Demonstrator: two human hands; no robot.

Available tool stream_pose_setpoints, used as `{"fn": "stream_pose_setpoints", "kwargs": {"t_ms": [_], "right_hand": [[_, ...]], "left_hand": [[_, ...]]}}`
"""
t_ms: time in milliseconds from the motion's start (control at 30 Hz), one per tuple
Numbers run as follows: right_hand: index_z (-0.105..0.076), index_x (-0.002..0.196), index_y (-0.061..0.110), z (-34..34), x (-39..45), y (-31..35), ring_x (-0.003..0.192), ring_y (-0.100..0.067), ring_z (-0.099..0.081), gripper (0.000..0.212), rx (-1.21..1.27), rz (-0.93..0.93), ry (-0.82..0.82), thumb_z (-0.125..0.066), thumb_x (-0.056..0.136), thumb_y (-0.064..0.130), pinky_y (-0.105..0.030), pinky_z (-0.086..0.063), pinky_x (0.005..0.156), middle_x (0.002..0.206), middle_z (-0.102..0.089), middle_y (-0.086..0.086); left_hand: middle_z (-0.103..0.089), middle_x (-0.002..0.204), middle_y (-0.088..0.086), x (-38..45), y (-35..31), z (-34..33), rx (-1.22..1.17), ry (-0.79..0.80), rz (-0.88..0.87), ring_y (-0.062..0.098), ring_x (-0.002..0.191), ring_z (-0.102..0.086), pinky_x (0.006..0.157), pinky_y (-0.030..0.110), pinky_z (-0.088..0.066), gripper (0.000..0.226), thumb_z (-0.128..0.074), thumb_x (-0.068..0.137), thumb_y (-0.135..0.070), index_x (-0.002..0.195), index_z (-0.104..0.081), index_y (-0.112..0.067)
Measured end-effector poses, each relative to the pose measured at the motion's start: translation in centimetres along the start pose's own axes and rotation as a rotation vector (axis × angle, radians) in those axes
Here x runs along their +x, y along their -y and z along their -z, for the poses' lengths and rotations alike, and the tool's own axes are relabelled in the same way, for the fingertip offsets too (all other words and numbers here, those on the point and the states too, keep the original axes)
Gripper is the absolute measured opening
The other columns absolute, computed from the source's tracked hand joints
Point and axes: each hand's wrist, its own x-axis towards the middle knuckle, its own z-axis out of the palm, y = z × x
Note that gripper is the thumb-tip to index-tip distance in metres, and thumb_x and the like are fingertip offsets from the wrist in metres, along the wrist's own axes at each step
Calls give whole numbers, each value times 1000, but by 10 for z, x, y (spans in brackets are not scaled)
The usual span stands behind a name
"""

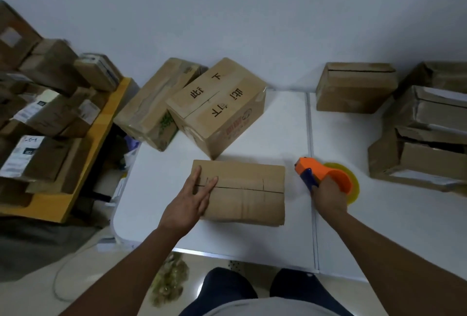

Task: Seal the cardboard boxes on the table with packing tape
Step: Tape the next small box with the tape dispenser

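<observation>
The left hand (192, 196) lies flat with straight fingers on the near cardboard box (242, 193), at its left end. The right hand (328, 195) grips the orange tape dispenser (326, 172) just right of that box on the white tabletop (252, 237).

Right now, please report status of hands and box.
Left hand flat on small box, fingers straight. Right hand grips tape dispenser. Seam untaped, path clear.
</observation>
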Motion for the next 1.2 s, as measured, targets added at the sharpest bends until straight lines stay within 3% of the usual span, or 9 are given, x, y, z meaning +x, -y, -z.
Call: {"fn": "stream_pose_setpoints", "kwargs": {"t_ms": [167, 300, 400, 467, 567, 800, 1033, 1133, 1200], "right_hand": [[-49, 109, 6, 63, -22, 33, 80, -29, -59, 19, 444, 178, -63, -41, 102, 22, -37, -48, 68, 89, -58, -9], [-54, 113, 17, 116, -52, 77, 84, -19, -62, 26, 444, 358, 18, -42, 101, 38, -34, -51, 69, 99, -62, 2], [-61, 97, 19, 126, -81, 107, 74, -12, -64, 41, 409, 480, 176, -43, 96, 56, -32, -52, 68, 86, -67, 3], [-63, 96, 18, 116, -96, 123, 74, -11, -64, 46, 300, 550, 282, -43, 95, 59, -28, -50, 69, 86, -68, 3], [-64, 97, 17, 98, -103, 137, 75, -8, -63, 48, 155, 614, 352, -43, 94, 60, -23, -49, 66, 90, -69, 2], [-66, 96, 18, 94, -90, 144, 75, -11, -65, 52, 100, 637, 401, -46, 90, 65, -29, -53, 72, 88, -69, 2], [-66, 98, 19, 83, -100, 143, 79, -11, -66, 47, 139, 640, 268, -52, 88, 62, -28, -56, 76, 92, -71, 3], [-62, 98, 21, 82, -103, 144, 79, -10, -66, 41, 171, 622, 267, -54, 88, 60, -23, -53, 74, 94, -71, 4], [-59, 96, 25, 81, -104, 146, 79, -9, -65, 38, 175, 611, 276, -55, 87, 61, -21, -52, 72, 93, -70, 7]], "left_hand": [[5, 167, -1, -6, -12, -16, 62, -78, -17, 18, 133, -49, 81, 21, -55, 56, -46, 102, -28, 153, -29, -42], [9, 154, -42, 4, -34, -29, -204, -7, -65, -16, 138, -10, 96, -7, -20, 60, -45, 103, -5, 157, -24, -22], [6, 165, -16, 12, -34, -43, -157, -17, -124, -28, 129, 23, 102, -5, 2, 51, -25, 104, -42, 154, -17, -48], [-14, 165, -1, 13, -37, -40, -258, -36, -149, -15, 143, -8, 112, 5, -13, 51, -39, 104, -22, 148, -36, -47], [-45, 148, 4, 8, -34, -40, -153, -155, -105, -3, 127, -44, 100, 0, -27, 46, -47, 103, -12, 147, -40, -22], [-45, 149, -12, -1, -20, -28, -249, -136, 44, 3, 120, -55, 85, 4, -38, 43, -32, 104, -43, 142, -46, -28], [-42, 149, -22, -2, -17, -28, -371, -89, 79, -4, 129, -47, 98, 8, -38, 44, -40, 105, -41, 148, -39, -33], [-49, 144, -19, 3, -15, -15, -381, -107, 70, 1, 129, -48, 102, 20, -43, 40, -45, 104, -34, 143, -48, -31], [-57, 133, -19, 11, -20, 3, -413, -174, 190, 3, 121, -52, 96, 11, -40, 31, -51, 102, -24, 132, -60, -28]]}}
